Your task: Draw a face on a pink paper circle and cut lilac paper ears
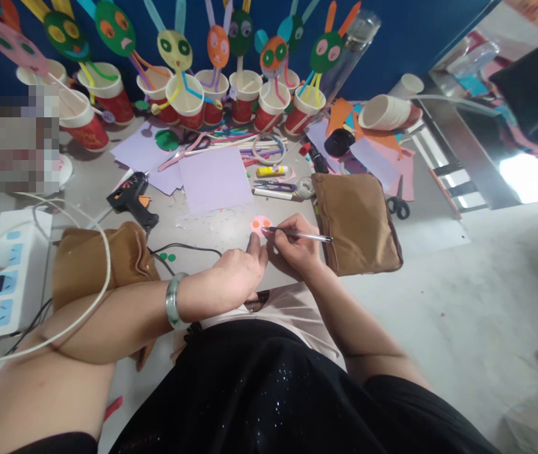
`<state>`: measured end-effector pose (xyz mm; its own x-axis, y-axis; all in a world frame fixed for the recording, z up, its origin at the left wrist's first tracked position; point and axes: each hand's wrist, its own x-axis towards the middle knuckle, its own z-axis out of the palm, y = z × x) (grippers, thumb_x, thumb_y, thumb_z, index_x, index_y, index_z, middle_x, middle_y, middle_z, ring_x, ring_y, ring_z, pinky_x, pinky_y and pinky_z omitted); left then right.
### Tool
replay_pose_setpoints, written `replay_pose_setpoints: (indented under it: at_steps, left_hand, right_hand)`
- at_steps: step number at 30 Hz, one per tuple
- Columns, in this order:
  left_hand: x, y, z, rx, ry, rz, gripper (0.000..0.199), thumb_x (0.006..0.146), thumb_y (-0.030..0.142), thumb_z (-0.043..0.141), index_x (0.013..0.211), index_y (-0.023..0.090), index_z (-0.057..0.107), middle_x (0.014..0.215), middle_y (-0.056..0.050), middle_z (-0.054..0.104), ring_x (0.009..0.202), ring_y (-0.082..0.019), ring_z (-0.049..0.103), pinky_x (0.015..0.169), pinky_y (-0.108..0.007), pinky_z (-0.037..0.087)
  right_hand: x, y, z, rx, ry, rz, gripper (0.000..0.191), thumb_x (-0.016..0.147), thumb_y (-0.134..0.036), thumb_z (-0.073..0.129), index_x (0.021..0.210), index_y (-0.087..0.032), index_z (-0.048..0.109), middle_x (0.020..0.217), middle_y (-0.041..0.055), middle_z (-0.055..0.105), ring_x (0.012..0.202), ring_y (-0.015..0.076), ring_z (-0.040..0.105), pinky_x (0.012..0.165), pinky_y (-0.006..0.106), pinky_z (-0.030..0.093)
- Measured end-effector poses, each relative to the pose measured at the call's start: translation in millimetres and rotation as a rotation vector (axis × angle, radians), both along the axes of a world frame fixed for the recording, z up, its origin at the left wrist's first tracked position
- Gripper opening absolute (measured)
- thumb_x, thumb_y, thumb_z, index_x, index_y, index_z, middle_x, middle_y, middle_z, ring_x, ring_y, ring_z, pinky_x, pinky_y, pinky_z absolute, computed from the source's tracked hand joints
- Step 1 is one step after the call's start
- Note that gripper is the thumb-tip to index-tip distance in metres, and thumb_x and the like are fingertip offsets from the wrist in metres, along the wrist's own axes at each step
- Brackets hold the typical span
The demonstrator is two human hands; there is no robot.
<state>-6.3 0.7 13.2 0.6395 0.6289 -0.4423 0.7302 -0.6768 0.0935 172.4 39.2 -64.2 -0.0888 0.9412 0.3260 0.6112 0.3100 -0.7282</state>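
Note:
A small pink paper oval (pixel 260 222) with two orange dots lies flat on the table near its front edge. Pressing on its lower edge are the fingertips of my left hand (pixel 240 268), the other fingers curled under. My right hand (pixel 300 244) is closed round a clear ballpoint pen (pixel 304 236), whose tip touches the oval between the dots. Beyond the oval lies a lilac paper sheet (pixel 215 183). To the left is a black glue gun (pixel 134 198), its cable running toward my left hand.
Several red paper cups (pixel 186 104) with paper-face figures line the back. A brown cushioned pad (pixel 356 221) lies by my right hand, another brown pad (pixel 101 261) under my left forearm. Scissors (pixel 399 200), a yellow glue stick (pixel 271 171) and a power strip (pixel 18 271) are around.

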Motion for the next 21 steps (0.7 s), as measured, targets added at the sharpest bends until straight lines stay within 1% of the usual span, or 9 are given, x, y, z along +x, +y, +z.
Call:
replay_pose_setpoints:
  at_steps: [6,10,12,16,19,21]
  left_hand:
    - [-1,-1,-1.3,-0.009,0.003,0.016,0.110,0.085,0.048,0.082,0.164,-0.004,0.026,0.162,-0.048,0.024,0.089,-0.033,0.077,0.070,-0.038,0.062]
    - [-1,0,-2.2,0.001,-0.004,0.010,0.105,0.086,0.049,0.081,0.161,-0.005,0.031,0.161,-0.048,0.025,0.086,-0.032,0.077,0.069,-0.038,0.061]
    - [-2,0,-3.1,-0.005,-0.007,-0.010,0.101,0.088,0.049,0.078,0.160,-0.006,0.033,0.161,-0.048,0.026,0.089,-0.033,0.077,0.069,-0.037,0.061]
    - [-3,-1,-6.9,-0.006,-0.015,-0.037,0.097,0.092,0.046,0.073,0.161,-0.007,0.030,0.160,-0.050,0.025,0.092,-0.034,0.077,0.067,-0.036,0.060]
    - [-3,-1,-8.2,-0.001,-0.018,-0.038,0.096,0.093,0.046,0.073,0.161,-0.007,0.031,0.161,-0.050,0.022,0.089,-0.035,0.077,0.066,-0.037,0.060]
    - [-3,-1,-7.3,-0.016,-0.018,-0.026,0.094,0.093,0.042,0.073,0.161,-0.007,0.030,0.161,-0.050,0.022,0.086,-0.033,0.078,0.065,-0.036,0.060]
  right_hand:
    - [0,0,0.2,0.008,-0.003,0.000,0.014,0.083,-0.032,0.065,0.074,-0.025,0.056,0.061,-0.0018,0.065,0.050,0.0136,0.056,0.052,0.028,0.044]
    - [2,-3,-0.9,0.011,0.037,-0.009,0.013,0.084,-0.032,0.065,0.077,-0.025,0.057,0.063,-0.0012,0.065,0.053,0.0154,0.059,0.054,0.030,0.048]
    - [5,-4,-0.3,0.010,0.065,-0.023,0.010,0.085,-0.031,0.063,0.079,-0.026,0.057,0.065,-0.0009,0.066,0.055,0.0163,0.060,0.055,0.031,0.050]
    - [15,-1,5.8,0.037,0.064,-0.041,0.006,0.083,-0.028,0.064,0.080,-0.025,0.059,0.065,-0.0011,0.066,0.054,0.0159,0.059,0.054,0.030,0.050]
    - [20,5,10.3,0.074,0.044,-0.019,0.004,0.081,-0.026,0.063,0.079,-0.025,0.059,0.066,-0.0010,0.065,0.052,0.0146,0.056,0.053,0.030,0.049]
    - [20,7,10.8,0.101,0.031,0.012,0.004,0.081,-0.026,0.061,0.078,-0.025,0.058,0.064,-0.0014,0.064,0.051,0.0141,0.055,0.052,0.029,0.048]
